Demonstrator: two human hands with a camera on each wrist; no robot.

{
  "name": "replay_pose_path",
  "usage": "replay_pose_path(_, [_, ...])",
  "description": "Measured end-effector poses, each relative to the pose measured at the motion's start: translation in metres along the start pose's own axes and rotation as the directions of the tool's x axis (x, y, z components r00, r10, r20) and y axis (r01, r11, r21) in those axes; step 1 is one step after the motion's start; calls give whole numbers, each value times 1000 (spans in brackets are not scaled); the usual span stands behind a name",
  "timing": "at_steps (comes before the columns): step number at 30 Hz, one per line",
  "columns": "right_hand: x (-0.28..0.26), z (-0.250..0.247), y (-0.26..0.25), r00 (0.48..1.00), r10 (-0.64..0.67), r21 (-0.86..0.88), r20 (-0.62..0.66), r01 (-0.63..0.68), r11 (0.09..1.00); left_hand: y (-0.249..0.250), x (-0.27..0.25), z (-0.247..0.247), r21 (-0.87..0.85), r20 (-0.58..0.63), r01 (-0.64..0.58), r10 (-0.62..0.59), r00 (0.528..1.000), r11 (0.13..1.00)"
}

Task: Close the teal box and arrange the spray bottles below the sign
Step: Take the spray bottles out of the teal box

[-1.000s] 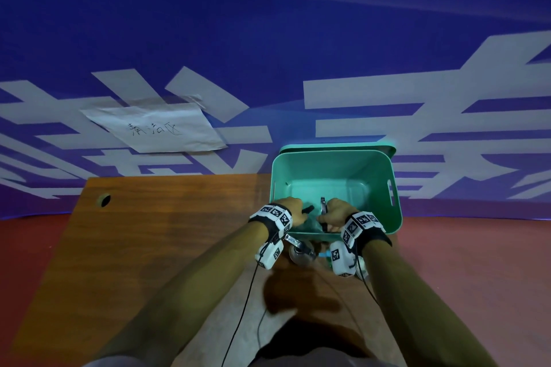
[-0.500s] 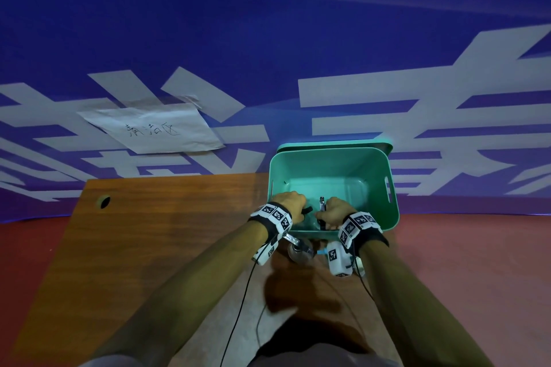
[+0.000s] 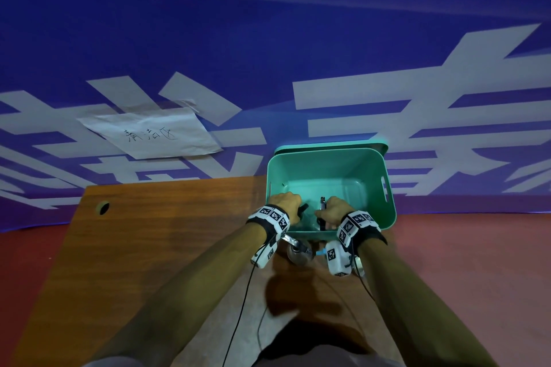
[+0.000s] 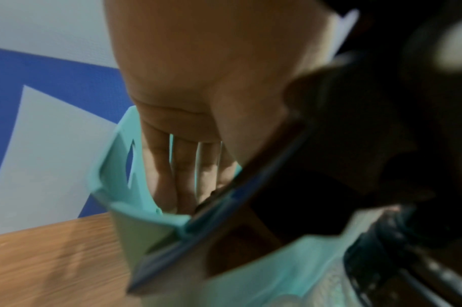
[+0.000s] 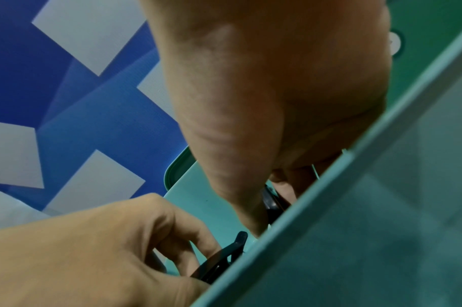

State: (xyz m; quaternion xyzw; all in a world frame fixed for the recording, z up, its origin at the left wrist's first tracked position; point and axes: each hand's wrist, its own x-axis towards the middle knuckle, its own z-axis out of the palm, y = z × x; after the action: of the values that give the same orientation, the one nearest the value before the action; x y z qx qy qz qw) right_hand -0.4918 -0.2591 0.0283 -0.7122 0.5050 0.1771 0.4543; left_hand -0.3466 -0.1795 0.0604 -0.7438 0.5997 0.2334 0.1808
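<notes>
The teal box (image 3: pixel 384 176) stands open at the table's far right, its lid (image 3: pixel 331 147) upright behind it against the wall. Both hands reach down inside it. My left hand (image 3: pixel 287 205) curls round a black spray head (image 3: pixel 303 208), also seen in the right wrist view as a dark trigger (image 5: pixel 224 255) under curled fingers (image 5: pixel 172 234). My right hand (image 3: pixel 332 211) grips a second black spray head (image 3: pixel 322 204). The bottles' bodies are hidden by the hands and the box's near wall (image 5: pixel 356 228). The paper sign (image 3: pixel 149 134) hangs on the wall to the left.
The wooden table (image 3: pixel 149 247) stretches left of the box below the sign, with a round cable hole (image 3: pixel 103 207) near its far left corner. Red floor (image 3: pixel 477 262) lies to the right. A blue and white banner (image 3: pixel 298 39) backs the table.
Both hands stay inside the box on the spray heads, with barely any movement.
</notes>
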Motion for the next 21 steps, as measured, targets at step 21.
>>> replay_pose_path(21, [-7, -21, 8, 999, -41, -64, -27, 40, 997, -7, -8, 1, -17, -67, 68, -69, 995, 998])
